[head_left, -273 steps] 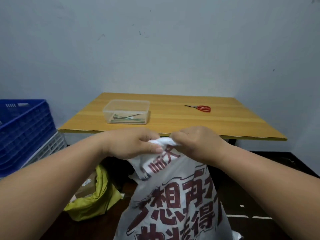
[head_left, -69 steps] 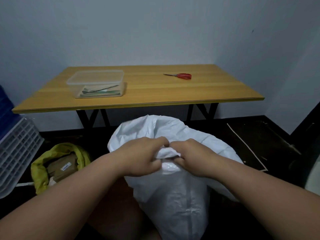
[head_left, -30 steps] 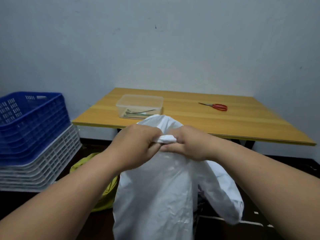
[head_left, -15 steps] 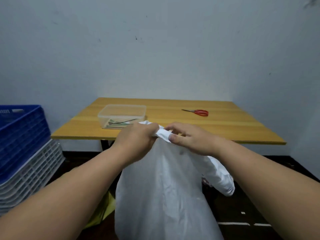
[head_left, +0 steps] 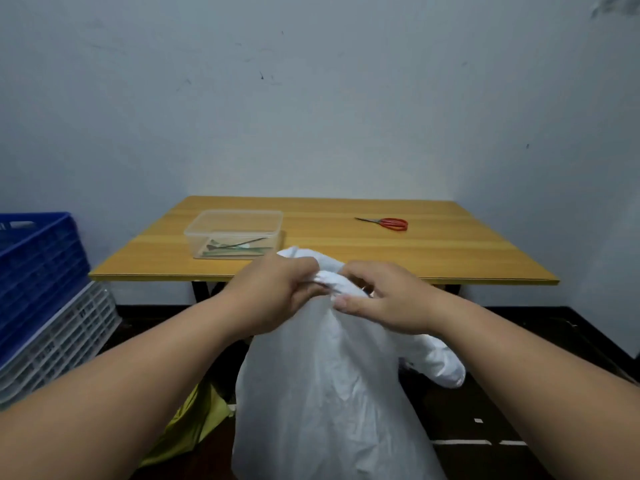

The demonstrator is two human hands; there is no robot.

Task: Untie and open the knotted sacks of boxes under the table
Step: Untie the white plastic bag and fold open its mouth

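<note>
Right at the centre, a white sack (head_left: pixel 322 393) stands on the floor in front of the worktop (head_left: pixel 433 258), its gathered, twisted neck (head_left: pixel 327 275) held up level with the worktop's near edge. Both hands work at that neck: the left hand (head_left: pixel 273 296) has a clenched grip on the bunched plastic from the left, fingers curled tightly over it, while the right hand (head_left: pixel 384 299) pinches the twist from the right between thumb and curled fingers. A loose fold of the sack (head_left: pixel 440 362) bulges out below the right forearm. Beside the sack's lower left, a yellow-green sack (head_left: pixel 194 424) lies on the dark floor (head_left: pixel 502 375), partly hidden by the left arm. On the worktop sit a clear plastic container (head_left: pixel 235 233) holding some thin items, and, well apart to the right, red-handled scissors (head_left: pixel 386 223). Against the left wall a blue crate (head_left: pixel 34 268) is stacked on white crates (head_left: pixel 62 337).
</note>
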